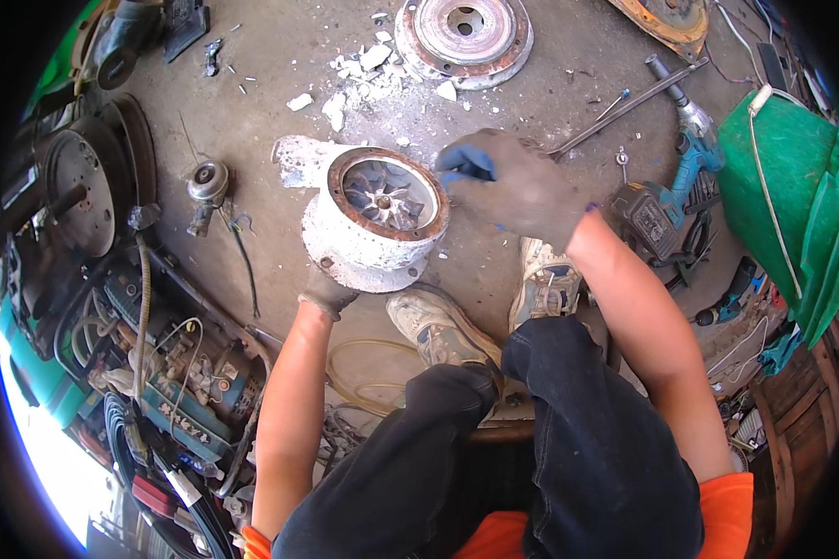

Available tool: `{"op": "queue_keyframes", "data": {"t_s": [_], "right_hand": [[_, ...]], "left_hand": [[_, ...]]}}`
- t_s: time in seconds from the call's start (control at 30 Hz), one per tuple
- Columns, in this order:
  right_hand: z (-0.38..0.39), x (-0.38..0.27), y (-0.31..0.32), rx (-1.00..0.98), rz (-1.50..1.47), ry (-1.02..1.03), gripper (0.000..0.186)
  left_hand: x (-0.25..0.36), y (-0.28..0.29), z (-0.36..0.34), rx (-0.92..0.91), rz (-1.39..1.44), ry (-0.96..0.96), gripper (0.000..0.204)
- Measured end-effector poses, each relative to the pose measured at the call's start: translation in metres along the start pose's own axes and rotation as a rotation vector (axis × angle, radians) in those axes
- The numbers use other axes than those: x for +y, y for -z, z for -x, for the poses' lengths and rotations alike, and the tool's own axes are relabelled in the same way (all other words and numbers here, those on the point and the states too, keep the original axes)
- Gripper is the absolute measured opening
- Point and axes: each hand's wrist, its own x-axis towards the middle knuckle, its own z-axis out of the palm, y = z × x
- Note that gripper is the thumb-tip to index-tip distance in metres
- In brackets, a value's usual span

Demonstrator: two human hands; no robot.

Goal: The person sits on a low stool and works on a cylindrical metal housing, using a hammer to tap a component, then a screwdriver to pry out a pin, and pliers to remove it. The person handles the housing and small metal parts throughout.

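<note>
My left hand [328, 293], in a grey glove, grips the lower flange of a white, crusted metal housing [364, 252] from below. The housing has a side outlet [298, 158] and a rusty round rim around a bladed impeller [384, 197]. My right hand [508, 182], gloved in grey with blue showing at the fingers, hovers at the housing's right side, close to the rim. Its fingers are curled and slightly blurred; whatever may be in them I cannot make out. My two worn shoes [438, 335] are just below the housing.
A round flanged plate [464, 65] and white flakes [375, 58] lie beyond. At right are a cordless tool [657, 219], a long bar [625, 107] and green sheeting [774, 214]. At left are a small round part [208, 186], dark wheels [93, 186], machinery [177, 391] and hoses.
</note>
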Motion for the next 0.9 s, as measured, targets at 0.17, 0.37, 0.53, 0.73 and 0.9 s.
{"op": "queue_keyframes", "data": {"t_s": [0.17, 0.37, 0.53, 0.73, 0.9], "right_hand": [[-0.044, -0.023, -0.016, -0.446, 0.483, 0.027, 0.040], [-0.046, -0.009, -0.034, -0.328, 0.467, 0.092, 0.043], [-0.043, -0.006, -0.033, -0.353, 0.338, -0.008, 0.045], [-0.048, -0.006, -0.033, -0.314, 0.356, 0.046, 0.042], [-0.047, -0.005, -0.033, -0.267, 0.346, 0.118, 0.038]], "left_hand": [[0.005, 0.001, -0.001, -0.086, -0.056, 0.094, 0.072], [-0.012, -0.002, 0.002, -0.109, -0.116, 0.069, 0.088], [-0.010, -0.008, 0.004, -0.078, -0.097, 0.103, 0.084], [-0.066, -0.030, 0.005, 0.061, -0.209, -0.055, 0.080], [-0.114, -0.026, 0.021, 0.096, -0.155, -0.082, 0.084]]}}
